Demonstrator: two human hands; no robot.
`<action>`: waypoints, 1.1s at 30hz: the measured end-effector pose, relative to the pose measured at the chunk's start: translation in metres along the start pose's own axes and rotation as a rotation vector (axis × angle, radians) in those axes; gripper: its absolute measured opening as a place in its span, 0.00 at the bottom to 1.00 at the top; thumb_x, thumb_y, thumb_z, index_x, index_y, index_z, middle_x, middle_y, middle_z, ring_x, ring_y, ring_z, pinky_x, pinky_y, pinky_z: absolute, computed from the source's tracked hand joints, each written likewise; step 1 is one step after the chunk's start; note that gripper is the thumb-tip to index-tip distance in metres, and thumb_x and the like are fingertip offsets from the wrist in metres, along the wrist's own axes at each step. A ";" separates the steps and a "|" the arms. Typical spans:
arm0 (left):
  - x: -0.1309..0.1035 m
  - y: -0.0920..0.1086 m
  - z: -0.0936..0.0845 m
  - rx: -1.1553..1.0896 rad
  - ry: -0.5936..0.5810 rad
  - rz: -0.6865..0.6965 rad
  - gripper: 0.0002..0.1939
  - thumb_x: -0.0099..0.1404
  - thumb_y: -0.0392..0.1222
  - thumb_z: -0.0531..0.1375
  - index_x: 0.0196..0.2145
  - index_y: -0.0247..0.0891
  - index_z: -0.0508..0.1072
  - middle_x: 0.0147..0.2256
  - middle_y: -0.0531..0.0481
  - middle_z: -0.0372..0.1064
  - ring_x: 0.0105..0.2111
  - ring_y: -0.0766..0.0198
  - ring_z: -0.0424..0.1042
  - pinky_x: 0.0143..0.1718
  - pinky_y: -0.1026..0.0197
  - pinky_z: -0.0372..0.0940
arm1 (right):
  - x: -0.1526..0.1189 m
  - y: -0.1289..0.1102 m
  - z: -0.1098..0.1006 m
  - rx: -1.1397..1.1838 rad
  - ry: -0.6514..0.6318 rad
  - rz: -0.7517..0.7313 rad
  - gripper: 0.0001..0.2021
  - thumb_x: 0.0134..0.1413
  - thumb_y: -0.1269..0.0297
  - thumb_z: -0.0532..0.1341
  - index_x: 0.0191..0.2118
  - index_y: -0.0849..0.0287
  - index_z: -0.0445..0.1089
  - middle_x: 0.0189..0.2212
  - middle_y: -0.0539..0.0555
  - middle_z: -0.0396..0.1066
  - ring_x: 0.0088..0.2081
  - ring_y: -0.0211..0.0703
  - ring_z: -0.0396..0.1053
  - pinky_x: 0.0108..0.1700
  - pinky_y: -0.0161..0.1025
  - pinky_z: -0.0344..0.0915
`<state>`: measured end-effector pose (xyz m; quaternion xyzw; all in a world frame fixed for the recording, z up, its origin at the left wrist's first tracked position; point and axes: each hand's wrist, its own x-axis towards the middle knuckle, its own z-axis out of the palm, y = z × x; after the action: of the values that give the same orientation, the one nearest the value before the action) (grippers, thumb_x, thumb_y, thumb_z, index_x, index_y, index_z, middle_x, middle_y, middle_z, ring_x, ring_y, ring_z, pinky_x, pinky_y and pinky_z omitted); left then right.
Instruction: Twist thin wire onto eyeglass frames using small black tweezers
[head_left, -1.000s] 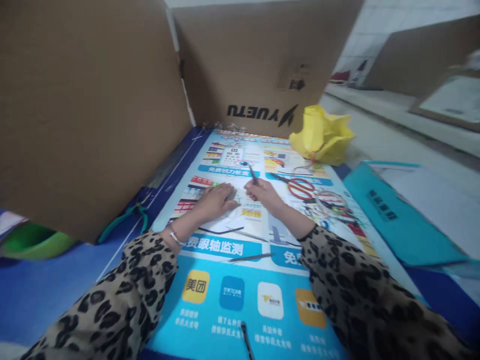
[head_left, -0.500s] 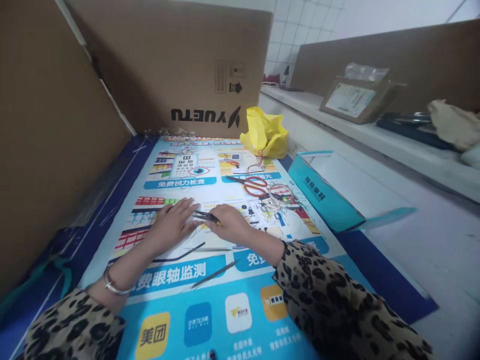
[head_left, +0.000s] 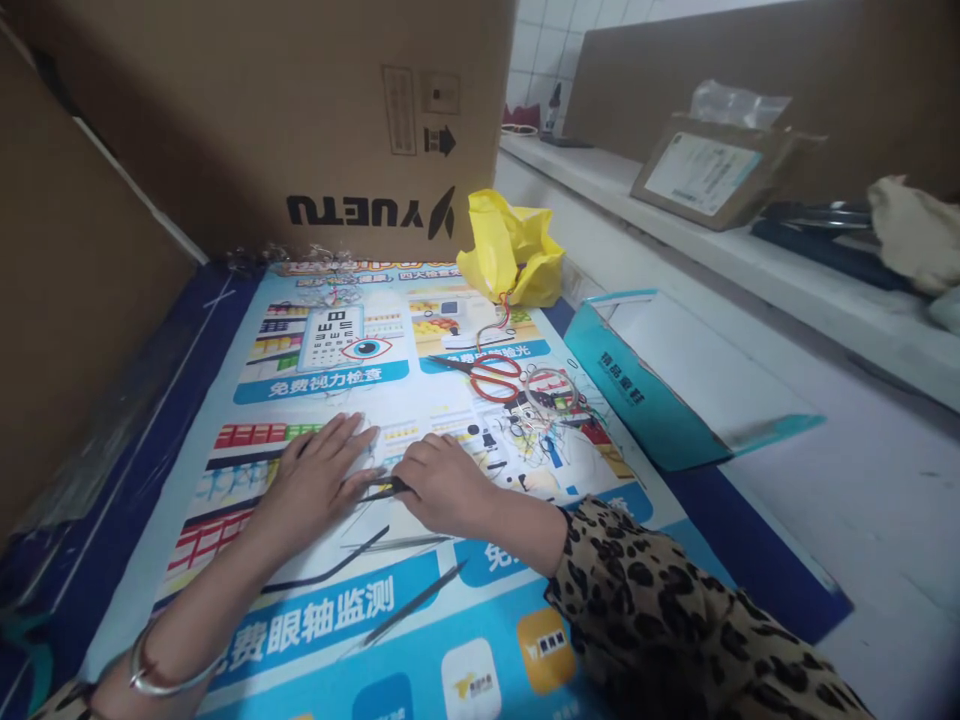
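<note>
Our left hand (head_left: pixel 315 485) loosely spread on printed poster (head_left: pixel 431 402); right hand (head_left: pixel 442 487) grips dark two-pronged tool (head_left: pixel 388 487), tips by left thumb (head_left: pixel 358 487). If our grip slips, tips so close could jab.

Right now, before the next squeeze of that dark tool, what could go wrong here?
First, the dark tool in the right hand has its tip right by the thumb of the left hand, so a slip could nip or jab it.
Second, the scissors lie bare just beyond the hands; a careless reach might meet their points.
Third, the wire tangle lies close to the scissors' handles and could snag if they are lifted.
</note>
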<state>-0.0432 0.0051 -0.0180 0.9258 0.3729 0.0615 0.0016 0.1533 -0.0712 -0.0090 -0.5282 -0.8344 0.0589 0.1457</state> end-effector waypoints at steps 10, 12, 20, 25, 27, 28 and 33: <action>-0.003 -0.001 -0.003 0.012 -0.024 0.036 0.25 0.65 0.50 0.46 0.58 0.46 0.57 0.60 0.49 0.50 0.60 0.55 0.49 0.55 0.49 0.48 | -0.001 0.001 0.000 -0.114 0.011 -0.075 0.08 0.55 0.66 0.51 0.37 0.59 0.66 0.34 0.55 0.66 0.38 0.45 0.57 0.38 0.43 0.51; -0.004 -0.001 -0.004 -0.005 -0.023 0.048 0.25 0.64 0.49 0.46 0.58 0.46 0.57 0.60 0.49 0.50 0.60 0.56 0.49 0.55 0.50 0.48 | -0.001 0.000 -0.002 -0.148 0.007 -0.073 0.08 0.55 0.68 0.51 0.36 0.60 0.65 0.33 0.56 0.66 0.37 0.45 0.57 0.37 0.43 0.51; -0.006 -0.002 -0.004 -0.021 -0.041 0.051 0.25 0.64 0.51 0.47 0.58 0.48 0.57 0.60 0.51 0.50 0.60 0.54 0.48 0.55 0.49 0.48 | -0.006 0.002 -0.020 -0.204 -0.025 0.033 0.07 0.51 0.72 0.51 0.35 0.61 0.64 0.32 0.58 0.66 0.36 0.47 0.58 0.36 0.44 0.51; -0.007 -0.002 -0.004 -0.012 -0.044 0.053 0.25 0.64 0.51 0.47 0.58 0.48 0.57 0.60 0.52 0.49 0.61 0.55 0.47 0.56 0.50 0.47 | -0.023 0.024 -0.037 -0.237 -0.043 0.270 0.07 0.50 0.72 0.52 0.33 0.60 0.66 0.32 0.57 0.68 0.36 0.47 0.60 0.37 0.44 0.52; -0.007 -0.002 -0.004 -0.016 -0.049 0.056 0.24 0.64 0.51 0.47 0.58 0.48 0.57 0.60 0.52 0.49 0.61 0.55 0.47 0.55 0.51 0.48 | -0.035 0.043 -0.050 -0.253 -0.008 0.394 0.07 0.52 0.69 0.52 0.33 0.60 0.66 0.33 0.58 0.69 0.37 0.47 0.61 0.38 0.43 0.52; -0.007 -0.002 -0.004 -0.019 -0.050 0.055 0.24 0.64 0.52 0.47 0.57 0.48 0.58 0.60 0.53 0.49 0.61 0.55 0.47 0.55 0.51 0.48 | -0.042 0.054 -0.057 -0.254 0.007 0.441 0.07 0.53 0.67 0.52 0.34 0.60 0.67 0.33 0.58 0.69 0.37 0.47 0.62 0.38 0.42 0.53; -0.007 -0.003 -0.003 -0.033 -0.046 0.048 0.24 0.64 0.52 0.47 0.57 0.49 0.58 0.60 0.53 0.49 0.61 0.55 0.47 0.55 0.51 0.48 | -0.070 0.094 -0.083 -0.229 0.060 0.707 0.11 0.54 0.60 0.51 0.29 0.60 0.65 0.28 0.56 0.69 0.31 0.41 0.63 0.31 0.36 0.52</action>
<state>-0.0509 0.0026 -0.0161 0.9356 0.3493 0.0462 0.0242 0.2872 -0.0978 0.0333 -0.7982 -0.5969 -0.0037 0.0806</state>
